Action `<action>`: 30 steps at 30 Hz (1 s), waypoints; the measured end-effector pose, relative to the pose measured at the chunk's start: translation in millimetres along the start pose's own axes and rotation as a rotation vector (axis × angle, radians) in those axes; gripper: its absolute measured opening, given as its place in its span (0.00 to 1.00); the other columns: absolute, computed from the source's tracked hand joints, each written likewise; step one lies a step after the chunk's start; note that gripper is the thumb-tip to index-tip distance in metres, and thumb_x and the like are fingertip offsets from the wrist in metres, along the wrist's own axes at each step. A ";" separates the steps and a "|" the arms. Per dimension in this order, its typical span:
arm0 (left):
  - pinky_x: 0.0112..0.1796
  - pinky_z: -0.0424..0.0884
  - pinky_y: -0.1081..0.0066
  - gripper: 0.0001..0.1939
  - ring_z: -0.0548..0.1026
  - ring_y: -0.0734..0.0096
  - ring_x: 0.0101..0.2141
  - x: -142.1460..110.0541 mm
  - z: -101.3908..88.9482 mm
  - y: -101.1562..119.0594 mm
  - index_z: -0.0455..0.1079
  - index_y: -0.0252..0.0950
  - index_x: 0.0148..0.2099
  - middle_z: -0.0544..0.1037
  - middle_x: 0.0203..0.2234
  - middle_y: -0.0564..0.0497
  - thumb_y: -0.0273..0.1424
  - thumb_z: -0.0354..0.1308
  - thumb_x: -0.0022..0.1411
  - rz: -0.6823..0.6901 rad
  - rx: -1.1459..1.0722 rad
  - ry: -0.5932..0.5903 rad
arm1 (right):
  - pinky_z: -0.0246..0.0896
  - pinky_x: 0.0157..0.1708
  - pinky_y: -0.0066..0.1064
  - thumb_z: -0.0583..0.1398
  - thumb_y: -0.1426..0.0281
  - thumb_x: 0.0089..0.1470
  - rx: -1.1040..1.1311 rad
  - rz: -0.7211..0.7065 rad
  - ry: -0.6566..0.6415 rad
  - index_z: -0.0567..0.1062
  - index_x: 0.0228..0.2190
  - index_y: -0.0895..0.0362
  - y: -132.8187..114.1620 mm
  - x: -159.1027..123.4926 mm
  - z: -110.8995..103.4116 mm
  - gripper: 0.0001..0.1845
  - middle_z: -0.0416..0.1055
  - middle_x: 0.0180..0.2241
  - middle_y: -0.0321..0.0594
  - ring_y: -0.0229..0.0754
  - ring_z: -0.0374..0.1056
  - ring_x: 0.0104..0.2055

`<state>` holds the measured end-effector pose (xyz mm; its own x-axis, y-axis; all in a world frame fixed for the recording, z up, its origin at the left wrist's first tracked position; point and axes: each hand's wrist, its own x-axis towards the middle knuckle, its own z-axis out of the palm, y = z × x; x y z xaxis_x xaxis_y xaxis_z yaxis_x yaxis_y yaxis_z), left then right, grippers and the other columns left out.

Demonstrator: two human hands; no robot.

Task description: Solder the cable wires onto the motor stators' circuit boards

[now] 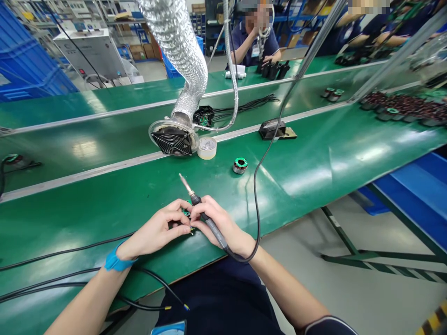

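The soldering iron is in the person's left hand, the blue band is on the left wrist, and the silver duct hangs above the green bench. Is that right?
Not quite: the head view shows the soldering iron in the right hand, not the left hand. The blue band is on the left wrist, and the silver duct hangs above the green bench.

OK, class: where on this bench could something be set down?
Bare bench shows left of the left hand, between the metal strip and the black cables, and right of the hanging cord, nearer than the black block. Crowded: around the right hand and soldering iron, those cables, the far heap of coils.
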<state>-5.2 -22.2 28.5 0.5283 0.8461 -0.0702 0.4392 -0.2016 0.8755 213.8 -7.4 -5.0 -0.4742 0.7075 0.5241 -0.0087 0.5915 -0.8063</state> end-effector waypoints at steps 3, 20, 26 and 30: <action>0.40 0.71 0.70 0.11 0.75 0.67 0.42 5.0 5.9 -10.0 0.78 0.39 0.38 0.74 0.46 0.47 0.38 0.59 0.70 0.009 0.045 0.290 | 0.71 0.43 0.30 0.61 0.75 0.64 -0.075 -0.016 0.278 0.74 0.47 0.51 4.1 -1.5 4.8 0.11 0.69 0.39 0.37 0.38 0.70 0.39; 0.28 0.64 0.71 0.11 0.70 0.74 0.28 11.2 21.0 -20.8 0.77 0.36 0.37 0.79 0.45 0.45 0.37 0.58 0.70 -0.004 0.197 0.456 | 0.67 0.29 0.32 0.55 0.72 0.65 -0.088 0.045 0.470 0.79 0.29 0.54 1.1 -39.5 9.9 0.16 0.74 0.20 0.34 0.38 0.72 0.22; 0.28 0.65 0.72 0.11 0.71 0.74 0.29 10.9 23.4 -20.6 0.77 0.36 0.37 0.80 0.44 0.45 0.35 0.58 0.70 0.024 0.215 0.472 | 0.69 0.31 0.32 0.55 0.73 0.65 -0.068 0.060 0.442 0.79 0.29 0.54 2.7 -38.7 11.8 0.15 0.74 0.20 0.34 0.38 0.72 0.22; 0.30 0.66 0.72 0.10 0.74 0.72 0.32 11.0 25.0 -20.7 0.77 0.36 0.37 0.80 0.44 0.45 0.33 0.58 0.70 0.019 0.224 0.493 | 0.69 0.29 0.32 0.55 0.73 0.65 -0.071 0.050 0.460 0.80 0.30 0.54 3.4 -39.8 14.1 0.16 0.75 0.21 0.35 0.38 0.71 0.21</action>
<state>9.6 -21.0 -2.3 0.1573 0.9617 0.2244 0.6060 -0.2735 0.7470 220.2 -39.1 -32.4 -0.0330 0.8244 0.5651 0.0722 0.5659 -0.8213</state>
